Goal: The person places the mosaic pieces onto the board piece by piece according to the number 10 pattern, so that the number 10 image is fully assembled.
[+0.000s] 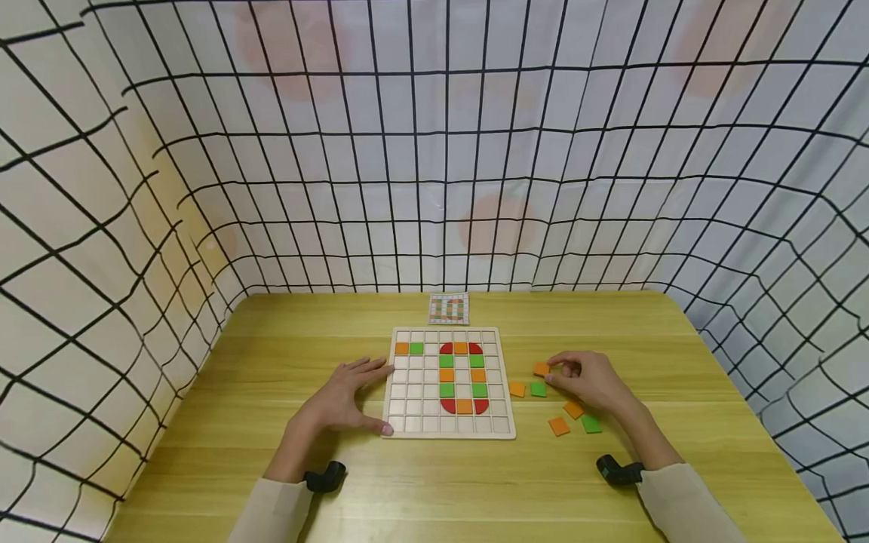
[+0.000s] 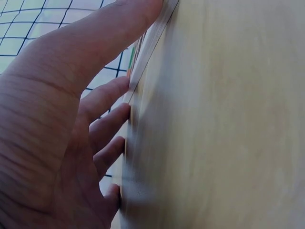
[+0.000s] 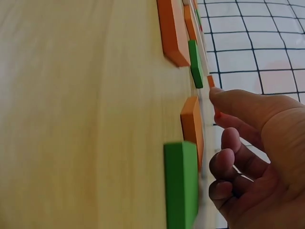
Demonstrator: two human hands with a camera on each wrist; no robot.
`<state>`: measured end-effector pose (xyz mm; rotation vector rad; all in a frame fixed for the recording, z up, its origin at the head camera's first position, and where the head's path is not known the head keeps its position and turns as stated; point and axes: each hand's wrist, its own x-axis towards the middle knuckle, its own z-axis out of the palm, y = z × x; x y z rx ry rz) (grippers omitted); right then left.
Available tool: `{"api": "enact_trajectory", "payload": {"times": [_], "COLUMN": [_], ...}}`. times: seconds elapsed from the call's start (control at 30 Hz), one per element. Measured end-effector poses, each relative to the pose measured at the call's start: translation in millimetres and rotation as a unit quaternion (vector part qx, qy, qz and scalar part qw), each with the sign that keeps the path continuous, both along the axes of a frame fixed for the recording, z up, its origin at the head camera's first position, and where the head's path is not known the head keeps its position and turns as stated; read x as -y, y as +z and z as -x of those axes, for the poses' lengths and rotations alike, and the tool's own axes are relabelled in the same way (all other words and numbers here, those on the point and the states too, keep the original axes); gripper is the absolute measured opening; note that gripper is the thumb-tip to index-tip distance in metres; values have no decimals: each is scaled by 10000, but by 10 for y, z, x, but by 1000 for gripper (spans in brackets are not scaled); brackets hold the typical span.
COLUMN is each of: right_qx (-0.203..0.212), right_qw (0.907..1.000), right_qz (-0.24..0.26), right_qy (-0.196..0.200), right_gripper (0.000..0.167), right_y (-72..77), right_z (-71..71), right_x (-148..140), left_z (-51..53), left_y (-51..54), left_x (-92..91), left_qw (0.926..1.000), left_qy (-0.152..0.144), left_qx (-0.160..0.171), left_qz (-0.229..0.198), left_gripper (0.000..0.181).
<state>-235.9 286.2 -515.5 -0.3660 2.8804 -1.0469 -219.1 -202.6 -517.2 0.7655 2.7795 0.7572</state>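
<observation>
A white grid board point(image 1: 414, 415) lies flat on the table, with red, orange and green tiles set in a ring on its right part. An orange tile point(image 1: 403, 348) and a green tile point(image 1: 417, 348) sit side by side near its upper left. My left hand point(image 1: 344, 396) spreads along the board's left edge, thumb at the lower corner and fingers touching higher up. To the right of the board, my right hand point(image 1: 592, 378) pinches an orange tile point(image 1: 541, 369) between thumb and index finger. Its other fingers curl loosely point(image 3: 224, 162).
Loose tiles lie right of the board: a green tile point(image 1: 538, 389), an orange tile point(image 1: 517, 389), another orange tile point(image 1: 560, 427) and a green tile point(image 1: 591, 424) among them. A small patterned card point(image 1: 449, 308) lies behind the board. Black-lined white curtains point(image 1: 434, 151) surround the table's back and sides.
</observation>
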Motion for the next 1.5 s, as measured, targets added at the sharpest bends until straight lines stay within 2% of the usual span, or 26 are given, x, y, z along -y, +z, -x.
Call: {"api": "enact_trajectory", "payload": {"times": [0.2, 0.43, 0.67, 1.1, 1.27, 1.5], "right_qx": [96, 184, 110, -55, 80, 248], "right_qw": [9997, 9992, 9971, 9926, 9942, 9964], "right_qz": [212, 360, 612, 874, 769, 599], "right_qy": [-10, 59, 434, 839, 745, 540], "right_gripper": [32, 34, 31, 27, 27, 27], "right_y": [13, 58, 154, 124, 102, 77], "right_z": [-4, 85, 198, 378, 429, 531], "right_x": [95, 317, 759, 1553, 1754, 1890], "left_z": [-11, -13, -9, -2, 5, 3], "left_y": [-5, -9, -9, 5, 10, 9], "left_x": [-11, -7, -10, -9, -6, -11], "left_qw": [10000, 10000, 10000, 9999, 9999, 9998], "left_qy": [12, 22, 26, 70, 90, 102], "left_qx": [-7, 9, 78, 96, 135, 175], "left_qz": [14, 16, -23, 38, 50, 31], "left_gripper": [109, 110, 110, 110, 110, 110]}}
